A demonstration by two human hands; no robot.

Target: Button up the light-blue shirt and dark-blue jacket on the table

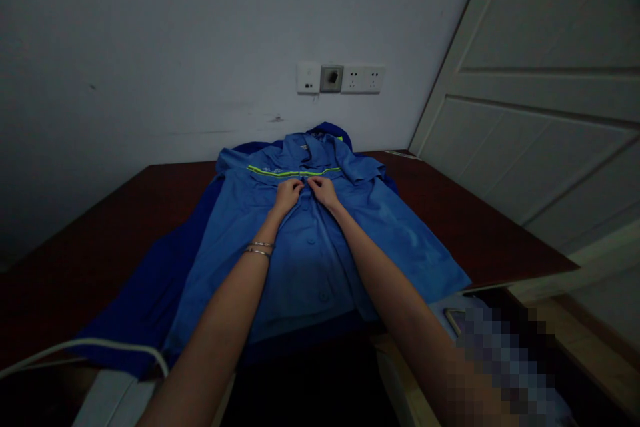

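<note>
A light blue short-sleeved shirt (pixel 230 247) lies spread on the table, its collar toward the wall and a yellow-green stripe across the chest. Just below that stripe, at the front opening, my left hand (pixel 289 193) and my right hand (pixel 323 191) pinch the two edges of the button placket, a small gap between them. Several buttons run down the front below my hands. Whether a button sits in my fingertips is too small to tell. Under the shirt spreads a darker blue garment (pixel 145 293), showing at the left side and behind the collar.
The dark red-brown table (pixel 450 220) stands against a wall with socket plates (pixel 363 79). A white panelled door (pixel 540 107) is at the right. A white cable (pixel 115 344) crosses the front left corner; an open drawer (pixel 545 347) is at lower right.
</note>
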